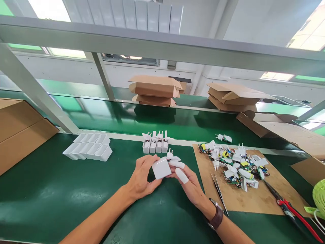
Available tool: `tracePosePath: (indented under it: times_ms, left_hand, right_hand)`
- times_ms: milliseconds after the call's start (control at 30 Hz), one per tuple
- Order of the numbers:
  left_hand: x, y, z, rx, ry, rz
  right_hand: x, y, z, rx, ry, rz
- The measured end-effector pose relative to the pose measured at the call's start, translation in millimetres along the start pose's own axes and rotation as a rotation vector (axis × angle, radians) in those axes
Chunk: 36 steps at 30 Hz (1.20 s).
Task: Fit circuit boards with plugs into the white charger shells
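- The left hand (143,178) is pinching a white case (161,168) between its thumb and fingers, above the middle of the green tabletop (76,200).
- The right hand (186,184) is bending its fingers in at the case's right edge, two of them wearing white finger covers (177,164) — whether they are pinching it I cannot tell.
- A white plug piece (171,156) is showing just above those covered fingers, its pins pointing up.
- A dark-strapped watch (217,217) is circling the right wrist.
- Beyond the hands, four filled cases (155,146) are standing in a row, plug parts sticking out on top.
- To the left, two rows of white cases (87,149) are lying together.
- To the right, a heap of circuit boards and plug parts (238,166) is covering part of a cardboard sheet (243,201); tweezers (218,193) and red-handled pliers (283,202) are resting there — both partly over its edges.
- Farther back, cardboard boxes (154,88) are sitting stacked.
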<state>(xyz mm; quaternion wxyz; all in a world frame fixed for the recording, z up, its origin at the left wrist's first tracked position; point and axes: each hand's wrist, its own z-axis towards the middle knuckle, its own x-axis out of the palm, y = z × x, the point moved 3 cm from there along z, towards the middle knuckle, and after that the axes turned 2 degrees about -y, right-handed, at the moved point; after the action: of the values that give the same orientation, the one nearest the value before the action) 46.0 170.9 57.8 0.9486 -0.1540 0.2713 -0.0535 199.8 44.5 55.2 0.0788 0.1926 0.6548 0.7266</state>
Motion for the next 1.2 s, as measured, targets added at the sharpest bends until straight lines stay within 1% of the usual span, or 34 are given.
tracePosePath:
  times_ms: [67, 133, 200, 267, 300, 333, 400, 467, 667, 767, 833, 967, 1067, 1133, 1200]
  left_hand:
    - [-8.4, 14.7, 3.0, -0.097, -0.098, 0.117]
    - [-17.6, 37.3, 4.0, -0.312, -0.186, 0.135]
    - [-23.1, 65.0, 1.8, -0.592, -0.233, 0.022]
    - [-21.7, 91.5, -2.2, -0.841, -0.225, -0.189]
    - [-19.1, 102.4, -3.8, -0.924, -0.205, -0.290]
    - [-15.9, 111.3, -4.8, -0.973, -0.178, -0.370]
    - [-9.9, 123.3, -5.7, -1.005, -0.124, -0.448]
    - [-6.0, 128.7, -6.6, -0.994, -0.080, -0.444]
    - [-2.6, 129.4, -9.3, -0.958, 0.008, -0.304]
    - [8.3, 137.5, 1.3, -0.945, 0.036, -0.260]
    - [20.8, 148.0, 15.2, -0.953, 0.033, -0.231]
    - [49.7, 172.1, 49.5, -0.980, 0.003, -0.197]
    - [63.9, 180.5, 66.2, -0.979, 0.013, -0.202]
    - [64.2, 177.8, 68.4, -0.969, 0.026, -0.195]
    - [54.5, 168.7, 64.3, -0.946, 0.041, -0.190]
  right_hand:
    - [-6.9, 12.0, 4.6, -0.077, -0.036, -0.073]
    - [-17.0, 16.8, 13.3, -0.097, -0.096, -0.160]
    - [-28.4, 12.8, 26.1, -0.061, -0.149, -0.236]
    - [-38.2, 1.8, 41.9, 0.020, -0.176, -0.319]
    - [-41.7, -4.7, 50.3, 0.061, -0.186, -0.361]
    - [-44.0, -11.0, 58.5, 0.095, -0.194, -0.399]
    - [-44.6, -21.6, 73.6, 0.133, -0.200, -0.447]
    - [-40.9, -28.1, 85.0, 0.132, -0.197, -0.461]
    - [-23.6, -32.5, 98.6, 0.081, -0.151, -0.475]
    - [-19.8, -32.4, 111.7, 0.051, -0.149, -0.492]
    - [-20.3, -31.1, 128.7, 0.028, -0.158, -0.514]
    - [-26.1, -25.5, 173.0, -0.007, -0.179, -0.590]
    - [-34.7, -20.6, 195.5, -0.019, -0.180, -0.680]
    - [-45.3, -16.9, 198.9, -0.018, -0.179, -0.763]
    - [-61.9, -10.9, 194.3, -0.012, -0.176, -0.871]
